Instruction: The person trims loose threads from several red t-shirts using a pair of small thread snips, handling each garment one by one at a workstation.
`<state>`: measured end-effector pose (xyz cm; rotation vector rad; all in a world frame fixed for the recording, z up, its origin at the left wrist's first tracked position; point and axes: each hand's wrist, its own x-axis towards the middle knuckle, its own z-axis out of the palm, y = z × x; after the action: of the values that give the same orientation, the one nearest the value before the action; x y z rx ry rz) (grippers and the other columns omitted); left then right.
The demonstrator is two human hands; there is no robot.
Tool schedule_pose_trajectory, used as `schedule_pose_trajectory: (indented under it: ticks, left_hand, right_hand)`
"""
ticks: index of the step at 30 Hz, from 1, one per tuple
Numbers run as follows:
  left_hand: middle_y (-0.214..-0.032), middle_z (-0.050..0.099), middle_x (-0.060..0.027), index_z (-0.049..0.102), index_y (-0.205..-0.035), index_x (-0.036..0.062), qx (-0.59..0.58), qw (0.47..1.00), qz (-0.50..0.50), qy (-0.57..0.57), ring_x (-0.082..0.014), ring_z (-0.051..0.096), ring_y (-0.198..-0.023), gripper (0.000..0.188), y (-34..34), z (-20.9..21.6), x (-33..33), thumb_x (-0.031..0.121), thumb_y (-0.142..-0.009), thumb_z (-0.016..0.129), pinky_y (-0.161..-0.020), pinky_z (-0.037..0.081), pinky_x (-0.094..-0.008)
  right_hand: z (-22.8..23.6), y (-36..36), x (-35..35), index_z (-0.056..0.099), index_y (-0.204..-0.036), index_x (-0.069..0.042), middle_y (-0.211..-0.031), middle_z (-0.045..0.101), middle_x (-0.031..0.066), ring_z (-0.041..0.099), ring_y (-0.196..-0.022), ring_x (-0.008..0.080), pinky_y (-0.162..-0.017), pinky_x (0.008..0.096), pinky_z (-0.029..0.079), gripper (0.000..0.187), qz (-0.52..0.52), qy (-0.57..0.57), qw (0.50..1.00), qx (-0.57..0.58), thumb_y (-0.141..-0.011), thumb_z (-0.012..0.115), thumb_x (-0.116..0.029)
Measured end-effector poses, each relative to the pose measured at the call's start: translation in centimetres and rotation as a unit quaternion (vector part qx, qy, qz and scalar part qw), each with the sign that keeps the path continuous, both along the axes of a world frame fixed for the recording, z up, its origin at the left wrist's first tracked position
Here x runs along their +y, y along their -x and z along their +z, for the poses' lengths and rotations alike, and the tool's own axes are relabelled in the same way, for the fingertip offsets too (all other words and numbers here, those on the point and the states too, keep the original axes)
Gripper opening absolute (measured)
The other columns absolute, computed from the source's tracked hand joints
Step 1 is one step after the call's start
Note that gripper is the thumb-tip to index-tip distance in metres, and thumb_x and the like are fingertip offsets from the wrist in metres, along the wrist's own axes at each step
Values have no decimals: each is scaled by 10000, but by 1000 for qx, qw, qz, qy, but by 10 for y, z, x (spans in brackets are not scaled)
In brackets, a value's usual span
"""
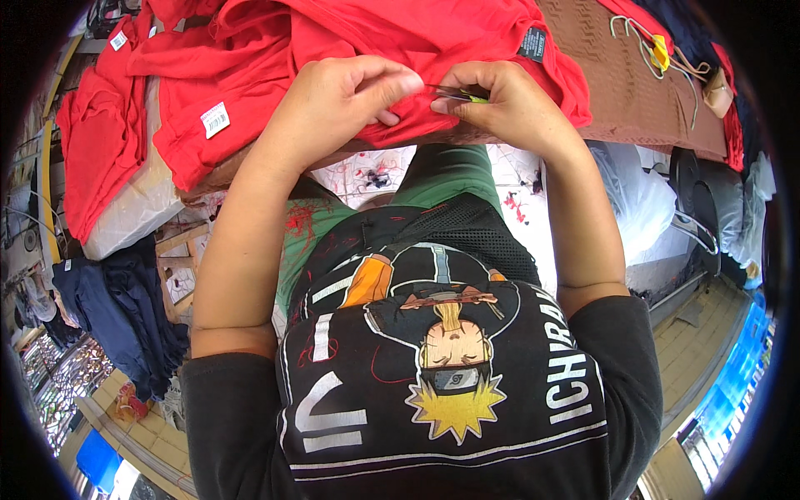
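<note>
A bright red garment point(367, 37) is heaped over the work surface in front of me. Above its near edge, my left hand point(342, 100) is closed, thumb against fingers at the red cloth. What is pinched there is too small to make out. Just to its right, my right hand point(521, 104) grips small thread snips point(477, 99) with a yellow-green part showing. Their dark, thin blades point toward my left fingertips, and most of the handle is hidden in the palm. A dark label point(532, 43) shows on the garment beyond my right hand.
More red garments with a white tag point(214, 120) hang off the left side. Brown textured cloth point(642, 92) covers the right, with cords and a yellow item point(660, 52) on it. Navy clothing point(117, 308) hangs lower left. A clear plastic bag point(629, 196) stands at right; thread scraps litter the floor.
</note>
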<state>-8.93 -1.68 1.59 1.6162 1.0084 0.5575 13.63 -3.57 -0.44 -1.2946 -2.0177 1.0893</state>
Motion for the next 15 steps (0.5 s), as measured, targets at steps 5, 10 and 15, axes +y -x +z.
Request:
schedule_pose_trajectory:
  ticks: [5,10,15]
  left_hand:
    - [-806,685,-51,683,-1071,27,66,994,-28,-83,-85,639,-684,241,3,-1,-1,153,-865,679,-613,502,-218]
    - [-804,684,-34,693,-1017,20,82,989,-10,-120,-68,628,-655,198,-2,9,-3,155,-873,670,-587,488,-218]
    - [-801,671,-30,673,-980,4,58,997,1,-53,-73,635,-664,171,-7,12,-5,152,-902,635,-603,497,-214]
  right_hand:
    - [4,1,-1,646,-881,-1,-654,600,90,547,-586,131,-575,291,449,198,-1,18,1000,0,-822,704,-180]
    - [5,2,-3,638,-882,3,-628,569,74,515,-573,119,-556,290,429,198,1,3,1000,-13,-829,701,-177]
    - [5,3,-6,638,-888,-1,-622,565,71,504,-558,130,-554,295,427,202,-1,33,999,9,-826,704,-181]
